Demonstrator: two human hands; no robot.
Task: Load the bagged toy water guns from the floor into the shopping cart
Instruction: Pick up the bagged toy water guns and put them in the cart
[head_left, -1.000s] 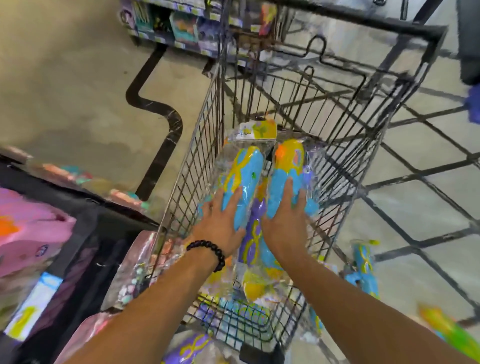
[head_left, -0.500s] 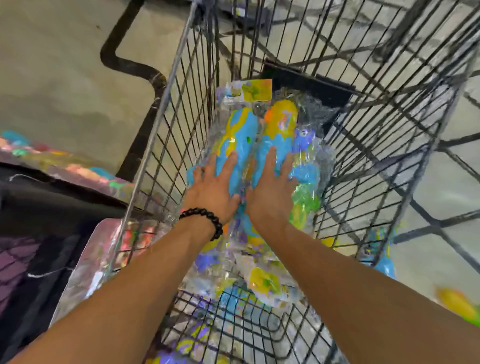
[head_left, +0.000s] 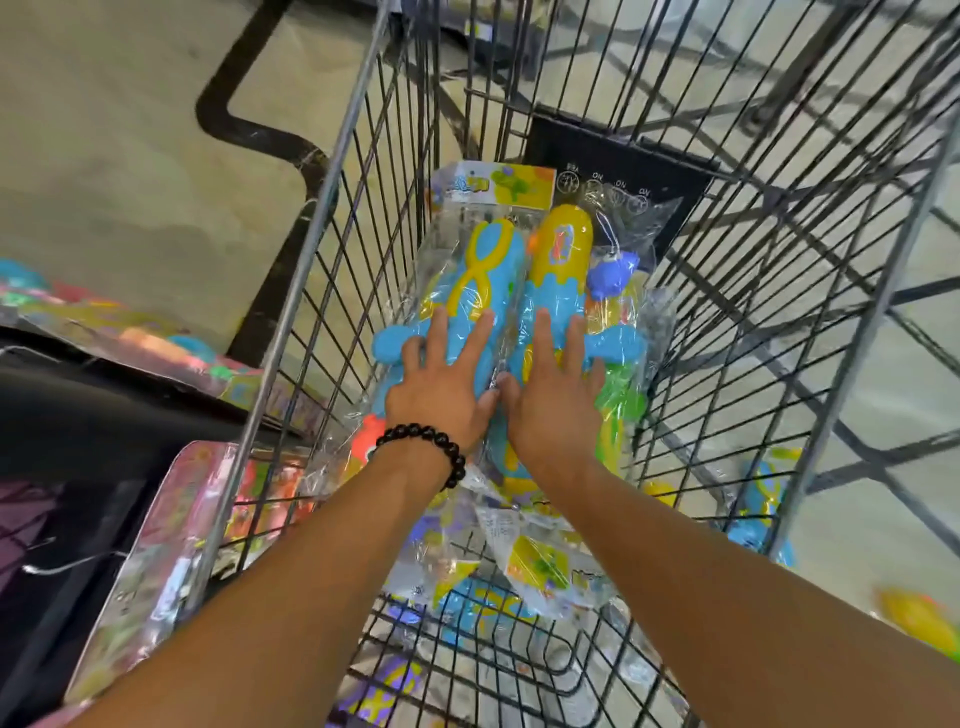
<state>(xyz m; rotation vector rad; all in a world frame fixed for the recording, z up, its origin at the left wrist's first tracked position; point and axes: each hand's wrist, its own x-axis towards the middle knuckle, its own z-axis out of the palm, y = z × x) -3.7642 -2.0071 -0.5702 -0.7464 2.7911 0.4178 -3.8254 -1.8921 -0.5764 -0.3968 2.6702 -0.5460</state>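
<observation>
Hands in the centre of the frame: left hand (head_left: 441, 387) and right hand (head_left: 553, 395) lie flat, fingers straight and slightly spread, pressing on the bagged toy water guns (head_left: 524, 291) inside the shopping cart (head_left: 311, 291). Compared with a second ago, the bags sit lower, near the cart's wire floor, and the hands have followed them down; the fingers no longer wrap the toys but rest on top. This suggests the batch is seated and the palms are merely settling it. A beaded bracelet (head_left: 426, 447) circles the left wrist. At lower right of the frame, beyond the cart wall, another bagged gun (head_left: 763, 499) lies on the floor (head_left: 130, 156), so loading appears unfinished. More packaged toys (head_left: 171, 519) lie at lower left.
</observation>
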